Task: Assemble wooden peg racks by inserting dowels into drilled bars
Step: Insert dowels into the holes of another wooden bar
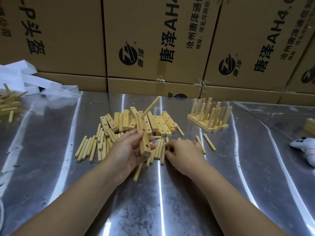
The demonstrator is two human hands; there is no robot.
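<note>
Cardboard boxes (153, 40) stand stacked along the far edge of the steel table (170, 201). Near the table's middle lies a pile of drilled bars (158, 122). Toward the far right edge, finished racks (209, 114) stand with pegs upright. Loose dowels (90, 149) are scattered just in front of the pile. The left hand (129, 150), raised above them, closes its grip round a single bar (145, 142), with an inserted dowel (151, 106) projecting at a tilt from its far end. The right hand (182, 150) rests curled on the loose dowels; whether its grip has closed on one cannot be told.
</note>
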